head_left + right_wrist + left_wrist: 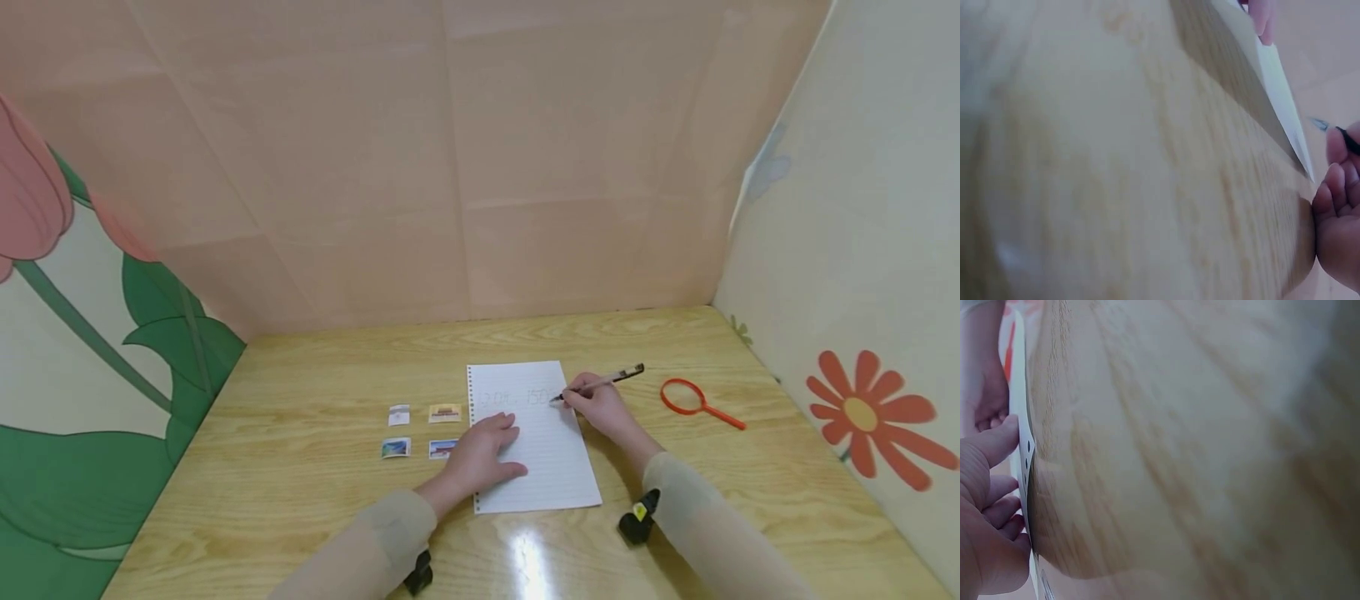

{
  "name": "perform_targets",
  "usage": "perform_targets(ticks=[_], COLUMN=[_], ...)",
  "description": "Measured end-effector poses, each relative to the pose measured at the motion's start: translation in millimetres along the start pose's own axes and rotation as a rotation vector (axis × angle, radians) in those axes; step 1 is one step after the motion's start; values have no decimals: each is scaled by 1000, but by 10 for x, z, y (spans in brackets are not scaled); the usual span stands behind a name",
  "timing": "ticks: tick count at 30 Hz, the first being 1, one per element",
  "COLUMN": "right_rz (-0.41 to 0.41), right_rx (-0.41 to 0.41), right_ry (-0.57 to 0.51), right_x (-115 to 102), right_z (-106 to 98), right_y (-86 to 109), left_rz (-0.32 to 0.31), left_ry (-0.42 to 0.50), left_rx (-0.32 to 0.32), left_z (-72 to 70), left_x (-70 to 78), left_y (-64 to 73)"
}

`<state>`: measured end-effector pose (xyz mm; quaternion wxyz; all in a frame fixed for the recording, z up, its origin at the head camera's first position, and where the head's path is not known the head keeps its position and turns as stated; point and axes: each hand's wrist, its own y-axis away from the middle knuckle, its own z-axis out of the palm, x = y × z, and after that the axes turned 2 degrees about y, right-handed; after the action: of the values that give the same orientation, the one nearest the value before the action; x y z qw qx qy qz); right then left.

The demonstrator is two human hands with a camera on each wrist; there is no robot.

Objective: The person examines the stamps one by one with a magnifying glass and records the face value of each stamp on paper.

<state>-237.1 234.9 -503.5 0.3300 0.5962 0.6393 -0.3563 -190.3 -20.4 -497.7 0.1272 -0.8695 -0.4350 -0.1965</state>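
While the wooden tabletop (pixel 315 517) sits underneath, lined paper (pixel 540 479) lies on it. The left hand (pixel 480 458) rests on the paper, fingers loose. The right hand (pixel 600 407), near a red magnifying glass (pixel 703 407), pinches a pen (pixel 618 375) in its fingers, tip at the paper. Left of the paper lie four little pictures (pixel 396 448).

Even light leaves white glare (pixel 530 562) toward the near edge of the worktop (pixel 300 400), while both wrist views look hazy and blurred, the right showing a soft shadow beside the paper (pixel 1282 94).
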Motion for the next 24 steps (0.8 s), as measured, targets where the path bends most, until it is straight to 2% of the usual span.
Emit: perform_targets(ticks=[6, 10, 16, 20, 24], right_rz=[-10, -40, -67, -114, -152], right_rx=[3, 14, 38, 56, 70], right_ry=[-135, -177, -108, -84, -15], right_x=[14, -3, 56, 119, 154], right_z=[-36, -109, -289, -407, -523], right_y=[27, 93, 161, 206, 249], left_rz=[-6, -7, -1, -4, -4], left_ry=[-2, -6, -11, -8, -12], left_rx=[-2, -8, -8, -7, -3], left_z=[6, 4, 2, 10, 13], left_x=[3, 2, -4, -5, -3], left_y=[-4, -3, -2, -1, 0])
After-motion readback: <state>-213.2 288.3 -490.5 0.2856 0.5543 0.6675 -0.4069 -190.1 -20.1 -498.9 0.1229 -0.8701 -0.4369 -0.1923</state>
